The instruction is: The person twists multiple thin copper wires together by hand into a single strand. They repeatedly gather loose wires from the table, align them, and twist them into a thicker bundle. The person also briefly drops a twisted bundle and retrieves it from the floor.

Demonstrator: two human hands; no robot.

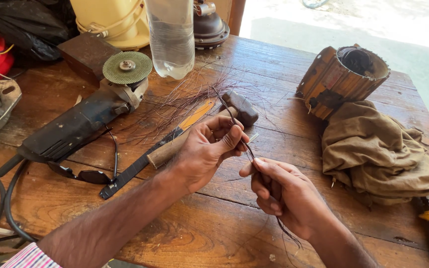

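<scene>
So nearest me, the table's front edge (pixel 234 248) has bare wood with room to move. My right hand (pixel 286 196) is curled shut around a thin bundle of dark wire strands (pixel 248 149), whose tail hangs out below my wrist. My left hand (pixel 209 149) pinches the same bundle higher up, thumb against fingers. Behind them lie 1 hammer (pixel 239 106), 1 hacksaw blade (pixel 135 168), 1 pair of sunglasses (pixel 83 173) and 1 angle grinder (pixel 80 121). Right side: 1 brown cloth (pixel 378 154), 1 stator core (pixel 343 79) near the far edge.
</scene>
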